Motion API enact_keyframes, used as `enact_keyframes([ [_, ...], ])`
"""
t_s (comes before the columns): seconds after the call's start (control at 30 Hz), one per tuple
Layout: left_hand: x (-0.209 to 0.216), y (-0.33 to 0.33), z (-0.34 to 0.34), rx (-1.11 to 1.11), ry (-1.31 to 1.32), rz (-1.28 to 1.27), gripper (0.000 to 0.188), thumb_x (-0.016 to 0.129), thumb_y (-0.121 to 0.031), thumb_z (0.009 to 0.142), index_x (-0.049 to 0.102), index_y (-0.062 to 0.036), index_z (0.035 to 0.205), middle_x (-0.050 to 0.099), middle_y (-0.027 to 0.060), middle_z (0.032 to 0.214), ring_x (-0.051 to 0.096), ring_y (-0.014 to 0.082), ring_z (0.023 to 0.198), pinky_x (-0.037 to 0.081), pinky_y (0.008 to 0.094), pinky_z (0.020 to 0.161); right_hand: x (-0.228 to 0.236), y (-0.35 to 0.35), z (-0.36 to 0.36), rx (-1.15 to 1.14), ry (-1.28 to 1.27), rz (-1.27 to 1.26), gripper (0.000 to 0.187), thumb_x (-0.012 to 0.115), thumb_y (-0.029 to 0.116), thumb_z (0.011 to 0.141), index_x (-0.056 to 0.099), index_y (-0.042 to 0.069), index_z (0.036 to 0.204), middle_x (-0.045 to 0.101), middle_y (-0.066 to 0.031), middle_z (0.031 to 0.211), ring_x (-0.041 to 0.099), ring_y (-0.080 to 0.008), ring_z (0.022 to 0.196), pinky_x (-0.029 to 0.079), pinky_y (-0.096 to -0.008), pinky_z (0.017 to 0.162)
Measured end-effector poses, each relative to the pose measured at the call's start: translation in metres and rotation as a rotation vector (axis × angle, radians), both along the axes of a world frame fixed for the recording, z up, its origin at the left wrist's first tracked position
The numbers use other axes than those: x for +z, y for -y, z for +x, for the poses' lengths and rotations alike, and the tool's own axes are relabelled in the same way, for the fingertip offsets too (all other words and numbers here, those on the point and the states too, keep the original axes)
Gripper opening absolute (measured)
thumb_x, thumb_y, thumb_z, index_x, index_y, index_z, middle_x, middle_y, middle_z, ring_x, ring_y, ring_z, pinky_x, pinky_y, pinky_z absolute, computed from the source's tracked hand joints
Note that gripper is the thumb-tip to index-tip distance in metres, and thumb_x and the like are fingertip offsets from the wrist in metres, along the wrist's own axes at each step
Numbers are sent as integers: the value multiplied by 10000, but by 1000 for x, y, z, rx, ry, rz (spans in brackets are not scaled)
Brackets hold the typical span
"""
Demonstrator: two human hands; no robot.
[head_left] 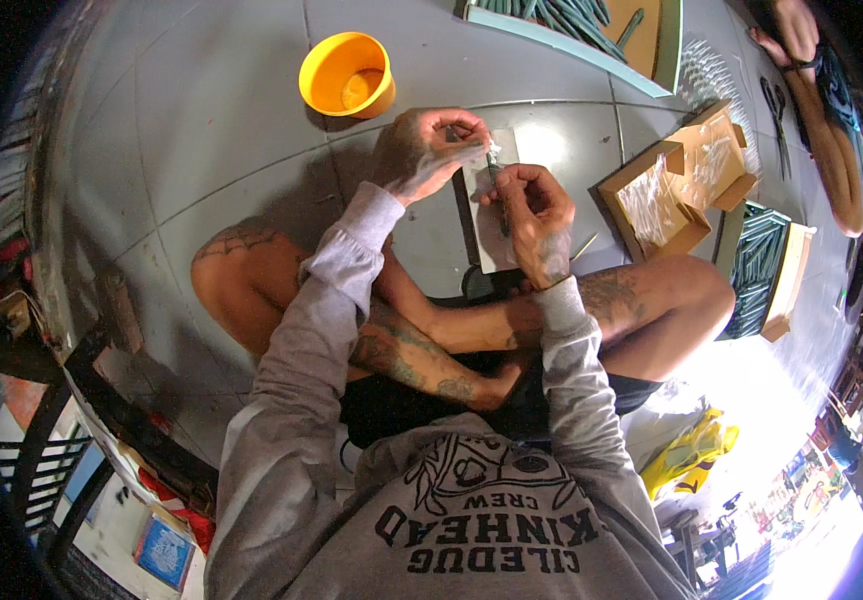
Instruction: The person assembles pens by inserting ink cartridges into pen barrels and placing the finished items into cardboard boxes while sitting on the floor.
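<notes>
My left hand (433, 150) is closed, its thumb and fingertips pinched at a small white tuft (494, 150). My right hand (536, 212) is closed too, gripping a slim dark green stick (494, 172) whose upper end meets the white tuft. Both hands are close together above a pale rectangular board (497, 252) on the floor in front of my crossed legs. The fingers cover most of the stick, so its exact kind does not show.
A yellow bucket (320, 72) stands beyond my left hand. Green sticks fill a tray (641, 80) at the far right and another box (799, 275). Beside my right knee an opened cardboard box (641, 205) holds thin white pieces. Scissors (780, 120) lie near another person's leg (831, 160).
</notes>
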State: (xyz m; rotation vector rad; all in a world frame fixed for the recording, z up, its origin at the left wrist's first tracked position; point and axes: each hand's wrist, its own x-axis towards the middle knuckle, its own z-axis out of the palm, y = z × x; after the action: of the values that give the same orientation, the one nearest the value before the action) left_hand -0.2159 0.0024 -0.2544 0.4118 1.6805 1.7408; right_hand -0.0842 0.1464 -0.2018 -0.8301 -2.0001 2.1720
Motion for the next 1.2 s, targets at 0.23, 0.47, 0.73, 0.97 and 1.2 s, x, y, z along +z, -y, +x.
enact_keyframes([
  [0.23, -2, -18, 16, 190, -190, -21, 154, 783, -155, 872, 717, -28, 930, 650, -31, 780, 576, 38, 739, 502, 215, 703, -20, -2, -6, -95, 151, 208, 245, 731, 199, 926, 723, -46, 911, 691, -30, 764, 588, -67, 671, 464, -222, 610],
  [0.47, -3, -10, 13, 123, -194, -232, 293, 775, -261, 900, 728, -27, 1071, 703, -11, 973, 623, 77, 924, 505, 251, 850, 0, 1, -20, -147, 330, 172, 298, 725, 224, 787, 742, -68, 842, 732, -171, 744, 706, -230, 676, 560, -357, 660],
  [0.73, 4, -14, 8, 137, -342, -348, 263, 794, -252, 872, 752, -24, 997, 721, 19, 872, 636, 92, 840, 505, 265, 778, 15, -1, -31, -185, 397, -3, 275, 715, 169, 782, 719, -104, 814, 687, -157, 636, 637, -174, 495, 509, -311, 469],
  [0.97, -19, -10, 5, 113, -299, -353, 280, 802, -225, 875, 753, -16, 1054, 734, 9, 913, 650, 102, 881, 519, 280, 841, 5, -2, -34, -184, 367, -34, 261, 730, 150, 781, 710, -109, 803, 682, -151, 617, 679, -197, 500, 526, -323, 438],
  [1.2, -26, -8, 4, 105, -320, -343, 255, 796, -199, 878, 749, -12, 1044, 729, 11, 889, 645, 93, 848, 517, 268, 809, -12, -3, -34, -207, 368, -53, 197, 726, 87, 817, 660, -86, 751, 663, -128, 596, 637, -169, 461, 519, -293, 421],
])
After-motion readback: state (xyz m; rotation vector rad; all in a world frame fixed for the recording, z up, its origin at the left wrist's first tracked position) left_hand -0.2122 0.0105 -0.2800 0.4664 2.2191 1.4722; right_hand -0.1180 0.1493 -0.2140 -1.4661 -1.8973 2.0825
